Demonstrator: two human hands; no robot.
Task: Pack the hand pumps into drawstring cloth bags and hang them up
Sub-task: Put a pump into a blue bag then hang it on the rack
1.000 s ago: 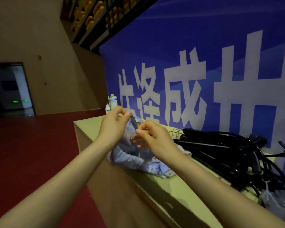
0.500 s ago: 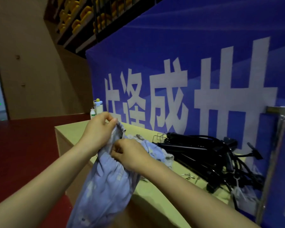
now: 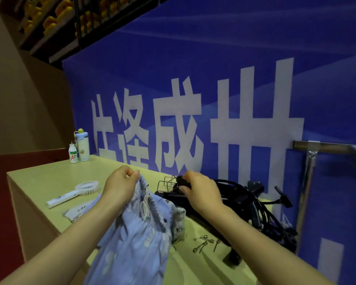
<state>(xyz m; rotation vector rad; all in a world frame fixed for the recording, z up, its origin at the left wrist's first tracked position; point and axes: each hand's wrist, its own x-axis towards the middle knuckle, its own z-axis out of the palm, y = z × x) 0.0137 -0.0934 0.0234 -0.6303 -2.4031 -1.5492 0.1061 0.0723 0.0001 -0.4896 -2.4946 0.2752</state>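
A light blue patterned drawstring bag [image 3: 136, 239] hangs down over the front edge of the pale counter [image 3: 39, 177]. My left hand [image 3: 119, 186] pinches its gathered rim and holds it up, with the white cord dangling at the mouth. My right hand [image 3: 199, 192] grips the top end of a black hand pump [image 3: 179, 183], which lies in a tangled pile of black pumps and hoses [image 3: 251, 204] to the right of the bag. More cloth bags [image 3: 78, 212] lie flat on the counter behind the held one.
A white handheld fan [image 3: 74, 194] lies on the counter's left part. Two bottles [image 3: 80, 148] stand at its far corner. Several metal needle nozzles [image 3: 206, 242] lie loose near the pumps. A metal rail on a post [image 3: 310, 177] stands at the right, before the blue banner.
My right hand has let go of the bag's mouth and moved right onto a black pump in the pile. My left hand still holds the bag's rim. The view has swung right.
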